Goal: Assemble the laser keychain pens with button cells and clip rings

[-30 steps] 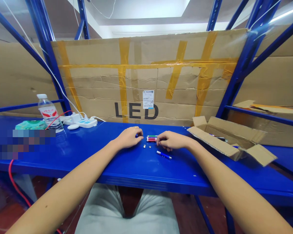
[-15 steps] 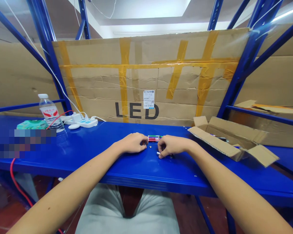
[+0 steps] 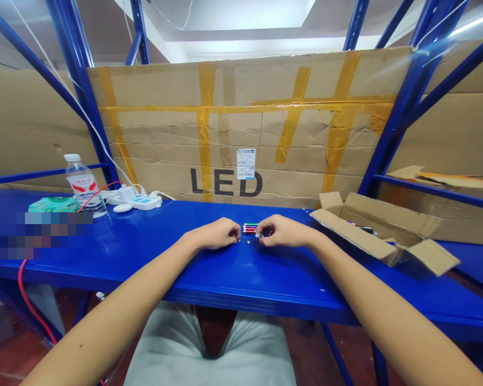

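The right hand point(image 3: 284, 231) is curling its fingers around a small pen-like stick, whose pale tip is poking out at the fingertips; most of it is hidden in the grip. The left hand point(image 3: 218, 234) is lying on the blue shelf point(image 3: 145, 252) with fingers folded in, pinching at something tiny; whether it is actually holding anything I cannot tell. Between the two hands a small silvery button-shaped piece point(image 3: 248, 242) is lying loose, and just behind it a little row of coloured sticks point(image 3: 250, 228) is resting side by side. It looks like a fitting step: a small part is being matched to the stick's end, which calls for fine alignment. An open cardboard box point(image 3: 382, 228) is sitting well to the right.
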`<state>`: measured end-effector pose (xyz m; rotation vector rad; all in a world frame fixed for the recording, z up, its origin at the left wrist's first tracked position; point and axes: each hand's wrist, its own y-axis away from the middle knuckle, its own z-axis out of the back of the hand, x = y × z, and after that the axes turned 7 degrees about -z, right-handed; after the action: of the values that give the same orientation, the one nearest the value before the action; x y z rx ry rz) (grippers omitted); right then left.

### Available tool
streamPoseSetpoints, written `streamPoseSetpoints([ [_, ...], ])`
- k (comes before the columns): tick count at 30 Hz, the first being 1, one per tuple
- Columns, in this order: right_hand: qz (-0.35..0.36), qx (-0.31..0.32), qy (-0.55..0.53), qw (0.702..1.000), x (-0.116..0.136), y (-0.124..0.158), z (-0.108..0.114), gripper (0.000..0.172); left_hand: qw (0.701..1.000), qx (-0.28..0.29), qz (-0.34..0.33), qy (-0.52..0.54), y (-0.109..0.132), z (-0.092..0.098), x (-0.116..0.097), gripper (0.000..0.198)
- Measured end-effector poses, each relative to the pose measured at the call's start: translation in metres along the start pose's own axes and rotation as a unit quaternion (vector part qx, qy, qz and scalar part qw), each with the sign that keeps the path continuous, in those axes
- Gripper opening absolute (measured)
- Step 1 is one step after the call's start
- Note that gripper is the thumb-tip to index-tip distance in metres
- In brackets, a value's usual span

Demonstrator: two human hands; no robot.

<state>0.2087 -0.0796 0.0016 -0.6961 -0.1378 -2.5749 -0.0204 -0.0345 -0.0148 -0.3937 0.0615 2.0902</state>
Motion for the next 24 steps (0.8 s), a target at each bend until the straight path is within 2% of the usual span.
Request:
streamPoseSetpoints([
  [6, 0.0, 0.006, 0.002, 1.0, 0.0, 0.001, 0.002, 0.014, 1.0, -0.008, 0.011, -0.006, 0.001, 0.002, 0.004, 0.012],
  [14, -0.002, 0.015, 0.006, 1.0, -0.002, 0.001, 0.003, 0.014, 0.995, -0.027, -0.026, -0.093, 0.004, 0.003, 0.014, 0.029],
  [19, -0.004, 0.02, -0.003, 1.0, -0.003, -0.001, 0.002, 0.015, 0.995, -0.008, -0.042, -0.089, 0.001, 0.001, 0.011, 0.026],
  [24, 0.006, 0.006, -0.003, 1.0, -0.002, -0.001, 0.002, 0.013, 0.997, -0.011, -0.019, -0.073, 0.0, 0.001, 0.012, 0.018],
])
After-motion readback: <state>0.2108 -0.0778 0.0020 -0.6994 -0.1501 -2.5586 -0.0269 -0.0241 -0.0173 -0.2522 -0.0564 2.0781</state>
